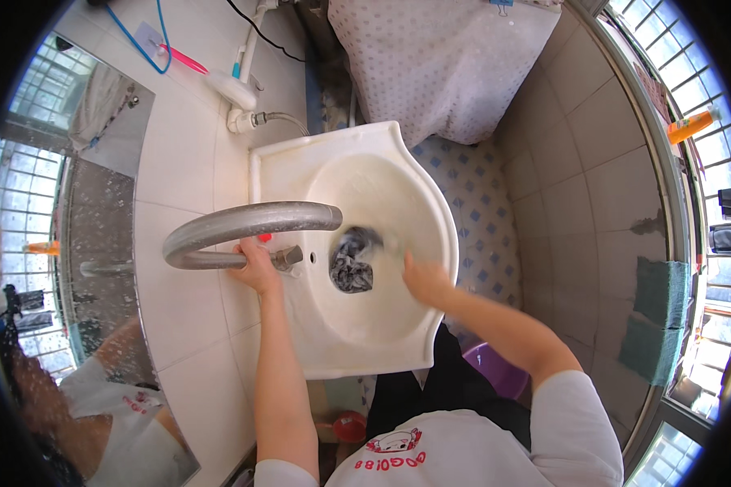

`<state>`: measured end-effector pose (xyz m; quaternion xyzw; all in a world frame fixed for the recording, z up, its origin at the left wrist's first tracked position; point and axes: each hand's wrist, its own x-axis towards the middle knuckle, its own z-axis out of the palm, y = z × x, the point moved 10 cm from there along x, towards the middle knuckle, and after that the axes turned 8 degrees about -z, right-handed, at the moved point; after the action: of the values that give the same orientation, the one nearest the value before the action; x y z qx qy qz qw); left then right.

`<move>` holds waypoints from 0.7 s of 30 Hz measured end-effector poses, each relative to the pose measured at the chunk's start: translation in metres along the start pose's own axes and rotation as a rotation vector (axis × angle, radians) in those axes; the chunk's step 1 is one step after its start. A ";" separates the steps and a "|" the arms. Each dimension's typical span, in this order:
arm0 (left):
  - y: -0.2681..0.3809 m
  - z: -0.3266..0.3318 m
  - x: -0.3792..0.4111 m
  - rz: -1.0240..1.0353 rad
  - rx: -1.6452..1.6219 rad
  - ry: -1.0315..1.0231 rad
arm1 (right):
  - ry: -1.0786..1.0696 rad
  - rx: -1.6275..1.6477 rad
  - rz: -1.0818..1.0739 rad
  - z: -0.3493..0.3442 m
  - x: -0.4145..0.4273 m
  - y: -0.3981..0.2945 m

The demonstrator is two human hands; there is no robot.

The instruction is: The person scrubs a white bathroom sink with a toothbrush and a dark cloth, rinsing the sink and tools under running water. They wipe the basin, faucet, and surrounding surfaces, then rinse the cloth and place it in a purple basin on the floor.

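Note:
A white ceramic washbasin [365,182] lies before me. A curved metal faucet [250,213] reaches over it from the wall side. My left hand [259,268] is wrapped around the faucet's body, behind its short metal end. Down in the bowl, a bunched dark grey cloth [352,265] looks wet, and its upper part is blurred. My right hand [425,280] is over the side of the bowl nearest the floor, with curled fingers smeared by motion. A faint streak shows between it and the cloth. Whether those fingers hold anything cannot be made out.
A wall mirror [97,255] stands at the left. Beyond the basin, a dotted cover [438,67] drapes a bulky object. A purple basin [496,371] and a red container [349,426] sit low near my legs. Teal cloths [658,322] hang at the right.

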<state>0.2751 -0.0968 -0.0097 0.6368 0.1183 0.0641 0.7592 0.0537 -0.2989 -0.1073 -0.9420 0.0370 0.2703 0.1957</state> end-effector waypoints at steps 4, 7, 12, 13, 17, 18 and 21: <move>0.002 0.009 -0.007 -0.009 0.025 0.001 | -0.135 0.278 -0.179 0.058 -0.024 -0.092; -0.008 0.050 -0.020 -0.053 -0.007 -0.104 | 0.249 0.002 0.127 0.008 0.054 0.019; 0.005 0.005 -0.003 0.056 0.124 -0.029 | -0.062 -0.078 0.048 0.012 -0.002 0.013; 0.006 0.004 -0.002 0.052 0.122 -0.022 | -0.232 -0.027 0.076 0.043 -0.024 -0.002; -0.004 0.042 -0.019 0.006 0.111 -0.089 | -0.033 0.185 -0.029 0.085 0.025 -0.038; -0.009 0.043 -0.017 0.004 0.132 -0.096 | 0.202 0.020 0.049 0.031 0.048 -0.011; -0.009 0.025 -0.012 -0.018 0.110 -0.082 | 0.274 -0.189 0.101 -0.046 0.052 0.050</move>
<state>0.2700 -0.1253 -0.0135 0.6785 0.0964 0.0246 0.7279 0.1120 -0.3610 -0.1169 -0.9812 0.0850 0.1509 0.0855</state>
